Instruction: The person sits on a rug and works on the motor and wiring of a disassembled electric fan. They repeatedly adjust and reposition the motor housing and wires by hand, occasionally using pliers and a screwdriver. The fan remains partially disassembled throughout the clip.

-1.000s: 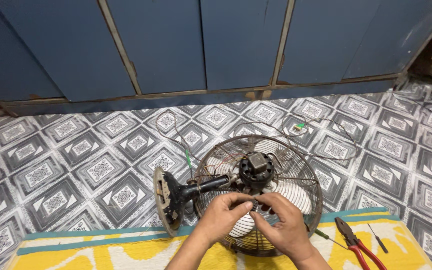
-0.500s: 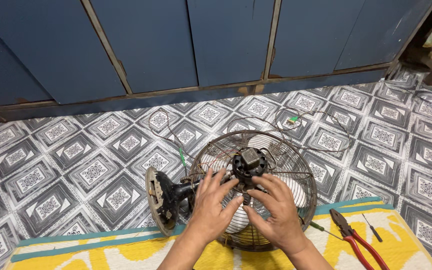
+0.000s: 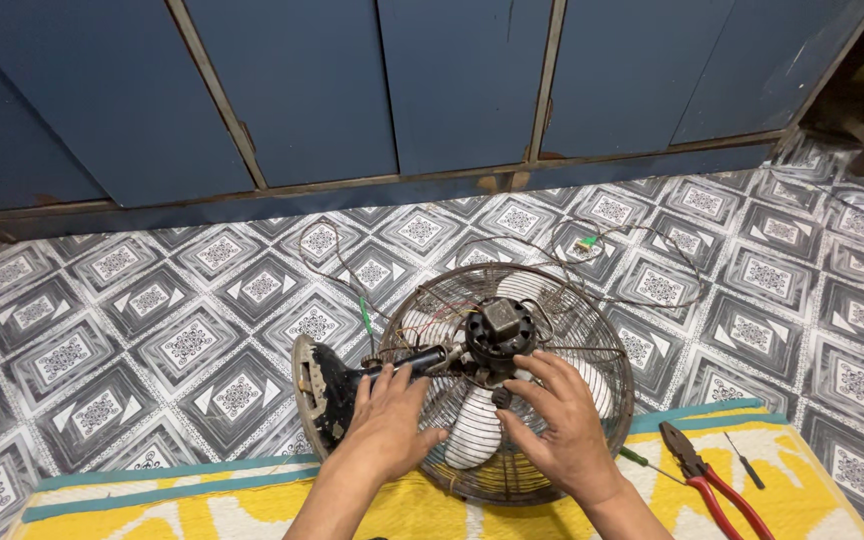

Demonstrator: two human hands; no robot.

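Observation:
An old table fan lies face down on the floor, its wire cage round and rusty, with white blades inside. The dark motor housing sticks up at the cage's middle. A black stem joins it to the round grimy base, tipped on its side at the left. My left hand rests on the stem and the cage, fingers spread. Just below the motor, my right hand lies flat on the wire cage with fingers apart. Neither hand holds anything.
Red-handled pliers and a small screwdriver lie on the yellow mat at the right. Thin wires and a green-tipped lead trail over the patterned tile floor. Blue cabinet doors stand behind.
Both hands have moved apart from a close pinch near the fan's middle and now lie spread on the cage. The view has shifted slightly.

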